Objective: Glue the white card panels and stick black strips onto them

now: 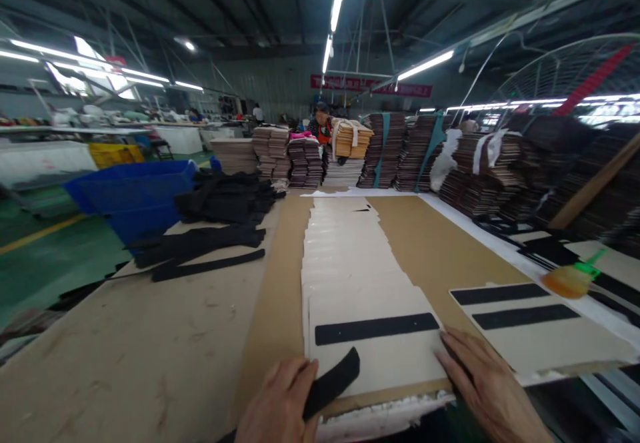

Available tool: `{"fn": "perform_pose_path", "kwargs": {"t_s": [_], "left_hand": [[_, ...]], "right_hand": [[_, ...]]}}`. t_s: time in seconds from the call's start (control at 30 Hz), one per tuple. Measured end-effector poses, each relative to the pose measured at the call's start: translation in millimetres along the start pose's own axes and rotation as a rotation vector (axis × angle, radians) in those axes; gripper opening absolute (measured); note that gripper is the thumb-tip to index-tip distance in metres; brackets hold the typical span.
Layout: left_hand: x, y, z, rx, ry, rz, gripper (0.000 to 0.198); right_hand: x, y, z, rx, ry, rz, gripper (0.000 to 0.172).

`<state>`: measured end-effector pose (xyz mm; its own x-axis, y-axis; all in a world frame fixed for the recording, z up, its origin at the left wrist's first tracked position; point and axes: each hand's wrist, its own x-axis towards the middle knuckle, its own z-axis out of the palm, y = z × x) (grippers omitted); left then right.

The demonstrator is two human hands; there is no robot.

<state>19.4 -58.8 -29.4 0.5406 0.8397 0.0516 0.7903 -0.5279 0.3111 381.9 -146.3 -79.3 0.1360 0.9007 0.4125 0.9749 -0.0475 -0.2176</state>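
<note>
My left hand [280, 403] is closed on a black strip [334, 382] whose free end lies on the front of a beige sheet [375, 363]. That sheet is the nearest of a long overlapping row of beige sheets [345, 250] running away from me. One black strip [376, 328] lies flat across it. My right hand [487, 383] rests with fingers flat on the sheet's right edge, near the end of that strip.
A second beige sheet [545, 333] with two black strips lies to the right. Loose black strips [210, 230] are heaped at the left, beside blue bins [135, 193]. Tall stacks of sheets [400, 150] line the far end and right side. An orange brush [567, 280] lies at right.
</note>
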Motion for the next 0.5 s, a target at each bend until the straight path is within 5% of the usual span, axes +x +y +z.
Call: {"fn": "perform_pose_path", "kwargs": {"t_s": [0.17,0.33,0.5], "left_hand": [[-8,29,-10.6,-0.059,-0.058,-0.099,0.053],[-38,28,-0.9,-0.092,-0.017,-0.1,0.053],[-69,31,-11.2,-0.328,0.109,-0.183,0.027]], "right_hand": [[-19,9,9,-0.041,0.114,-0.061,0.049],[-34,12,-2,-0.083,0.176,-0.223,0.043],[-50,18,-2,0.06,0.214,-0.214,0.037]]}}
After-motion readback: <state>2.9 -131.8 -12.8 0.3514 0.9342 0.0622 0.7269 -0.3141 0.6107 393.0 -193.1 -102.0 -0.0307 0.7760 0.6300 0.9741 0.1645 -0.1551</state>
